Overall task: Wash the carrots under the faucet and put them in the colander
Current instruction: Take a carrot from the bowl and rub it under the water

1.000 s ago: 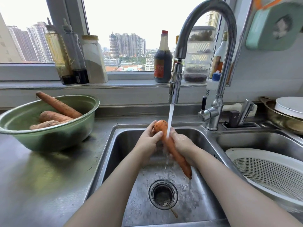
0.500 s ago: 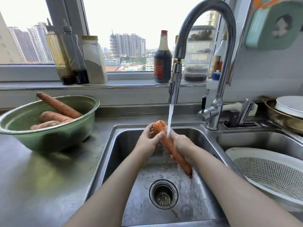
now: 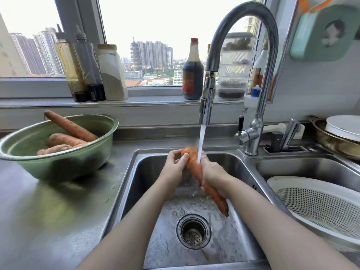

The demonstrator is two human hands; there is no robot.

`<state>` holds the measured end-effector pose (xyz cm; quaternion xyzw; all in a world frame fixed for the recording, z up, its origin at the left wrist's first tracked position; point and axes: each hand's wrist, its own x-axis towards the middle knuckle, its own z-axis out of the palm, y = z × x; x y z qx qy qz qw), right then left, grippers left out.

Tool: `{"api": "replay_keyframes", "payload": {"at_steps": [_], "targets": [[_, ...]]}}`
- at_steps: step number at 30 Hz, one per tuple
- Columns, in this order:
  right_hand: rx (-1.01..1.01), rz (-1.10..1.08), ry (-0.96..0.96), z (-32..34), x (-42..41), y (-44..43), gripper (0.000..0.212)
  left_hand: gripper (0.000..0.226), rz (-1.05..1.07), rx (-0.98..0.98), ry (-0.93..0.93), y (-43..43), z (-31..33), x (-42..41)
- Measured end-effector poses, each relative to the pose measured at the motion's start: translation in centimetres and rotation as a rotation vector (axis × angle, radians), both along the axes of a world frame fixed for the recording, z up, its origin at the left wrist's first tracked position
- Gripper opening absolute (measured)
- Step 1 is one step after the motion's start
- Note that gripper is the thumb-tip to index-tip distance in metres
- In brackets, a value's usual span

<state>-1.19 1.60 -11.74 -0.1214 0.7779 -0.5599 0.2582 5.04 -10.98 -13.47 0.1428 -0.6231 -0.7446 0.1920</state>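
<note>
— So what are the hands doing?
— Both are gripping one carrot point(image 3: 196, 168) over the sink point(image 3: 136, 182). The left hand point(image 3: 174, 166) is closing round its thick top end, and the right hand point(image 3: 213, 175) is wrapping the middle, with the tip pointing down toward the drain point(image 3: 193, 231).
— Is the water reaching it?
— Yes, the faucet point(image 3: 207, 98) is running, and its stream is landing on the upper part, between the hands.
— Which step is that?
— Washing, I'd say. The colander point(image 3: 319, 203), sitting in the right basin, is holding nothing, while three carrots point(image 3: 66, 137) are waiting in the bowl point(image 3: 58, 166) on the desk point(image 3: 39, 211).
— And next?
— Probably carrying this one rightward over the divider and laying it in the colander.
</note>
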Motion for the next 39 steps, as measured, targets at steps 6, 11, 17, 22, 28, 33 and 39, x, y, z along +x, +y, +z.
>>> {"api": "replay_keyframes", "payload": {"at_steps": [6,11,17,22,28,33,39], "targets": [[-0.138,0.155,-0.156,-0.5,-0.6,1.4,0.066,0.039,-0.042,0.137,-0.013,0.6,0.4,-0.2],[-0.260,0.309,-0.218,-0.4,-1.2,2.1,0.037,0.034,-0.089,0.185,0.017,0.4,1.0,-0.1],[-0.129,0.327,-0.040,-0.5,-0.7,0.8,0.036,0.031,-0.029,0.136,-0.026,-0.4,0.6,0.0],[-0.009,0.141,0.101,-0.5,-0.8,0.0,0.062,0.028,-0.043,0.173,-0.010,0.0,0.8,-0.3],[-0.129,0.226,-0.045,-0.1,-0.5,1.2,0.042,0.018,0.024,0.060,-0.060,1.1,1.1,-0.5],[-0.125,0.292,-0.046,-0.6,-0.3,0.6,0.043,0.023,0.134,-0.011,-0.080,0.7,0.9,-0.7],[0.028,0.129,0.159,-0.3,-0.6,0.9,0.048,0.027,0.016,0.010,-0.080,0.9,0.5,-0.7]]}}
